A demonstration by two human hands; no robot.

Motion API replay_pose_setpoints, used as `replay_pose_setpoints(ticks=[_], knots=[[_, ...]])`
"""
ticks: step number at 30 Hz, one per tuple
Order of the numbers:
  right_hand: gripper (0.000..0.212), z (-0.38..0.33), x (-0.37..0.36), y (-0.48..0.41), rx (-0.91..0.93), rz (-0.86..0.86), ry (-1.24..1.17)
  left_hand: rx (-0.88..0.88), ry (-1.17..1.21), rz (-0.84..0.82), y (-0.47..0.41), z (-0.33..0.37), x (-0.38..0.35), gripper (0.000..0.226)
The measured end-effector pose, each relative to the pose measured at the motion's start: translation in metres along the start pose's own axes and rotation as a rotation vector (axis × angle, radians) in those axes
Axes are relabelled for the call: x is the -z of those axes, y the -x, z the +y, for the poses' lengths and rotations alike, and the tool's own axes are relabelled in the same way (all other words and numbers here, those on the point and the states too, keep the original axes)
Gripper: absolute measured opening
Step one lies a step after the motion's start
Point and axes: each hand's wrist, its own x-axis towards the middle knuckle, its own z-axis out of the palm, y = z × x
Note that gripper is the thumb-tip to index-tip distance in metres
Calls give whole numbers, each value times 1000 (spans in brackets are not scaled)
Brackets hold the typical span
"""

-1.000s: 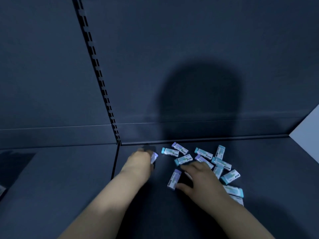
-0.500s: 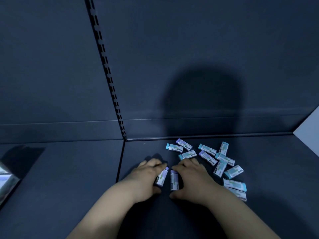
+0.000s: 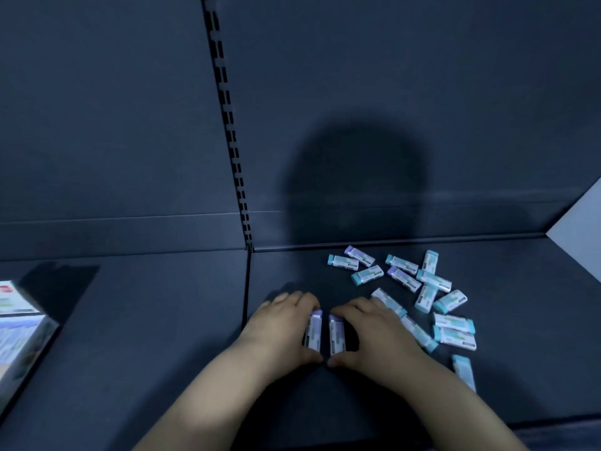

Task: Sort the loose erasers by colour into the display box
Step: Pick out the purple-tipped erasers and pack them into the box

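Observation:
Two purple-tipped erasers in white sleeves lie side by side, lengthwise, on the dark shelf. My left hand grips the left one between fingers and thumb. My right hand grips the right one the same way. The two hands sit close together, thumbs nearly touching. Several loose erasers with teal or purple tips lie scattered to the right. The display box shows at the left edge, blurred and partly cut off.
The dark shelf floor has a seam just left of my left hand. A slotted upright runs up the back wall. A pale side panel closes the right end.
My left hand came back from the shelf rear with an eraser and joined the right hand; both erasers now lie parallel and closer to me. The view shifted, bringing the display box in at left.

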Motion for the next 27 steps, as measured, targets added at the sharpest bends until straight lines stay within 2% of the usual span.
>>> replay_pose_setpoints(ticks=[7, 18, 27], knots=[[80, -39, -13, 12, -6, 102, 36, -64, -57, 164, 40, -23, 0, 64], [73, -79, -17, 32, 163, 173, -11, 54, -115, 194, 109, -27, 5, 73], [67, -99, -23, 51, 270, 88, -137, 104, -185, 312, 155, -20, -8, 68]])
